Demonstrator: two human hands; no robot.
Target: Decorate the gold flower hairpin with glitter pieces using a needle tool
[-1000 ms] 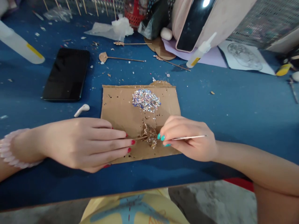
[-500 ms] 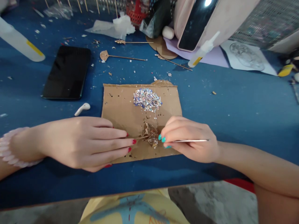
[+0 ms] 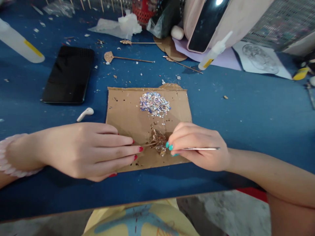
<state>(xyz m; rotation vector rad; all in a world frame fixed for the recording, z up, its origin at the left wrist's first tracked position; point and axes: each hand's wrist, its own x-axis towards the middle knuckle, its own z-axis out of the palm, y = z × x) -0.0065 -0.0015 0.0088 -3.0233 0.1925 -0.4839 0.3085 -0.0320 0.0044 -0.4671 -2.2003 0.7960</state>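
Hardly anything has moved: compared with a second ago, the back end of the slim tool (image 3: 203, 148) sits slightly lower across my right hand (image 3: 200, 147), while both hands keep their places around the gold ornament (image 3: 157, 136). That ornament lies just below the frame's centre, low on the cardboard (image 3: 125, 121). From the left, my left hand (image 3: 81, 150) holds its thin stem (image 3: 149, 144) at close-set fingertips, though the grip underneath is hidden. On the other side, my right fingers are pinched narrow on the tool; whether its tip touches the ornament I cannot tell. I judge this to be fine detail work on the ornament's surface, and the next move calls for a still stem and a small, light touch at the tip. Above it on the cardboard sits a pile of shiny flakes (image 3: 154, 104); farther out, the earbud (image 3: 86, 113) lies left of centre and a dropper bottle (image 3: 213, 55) at upper right.
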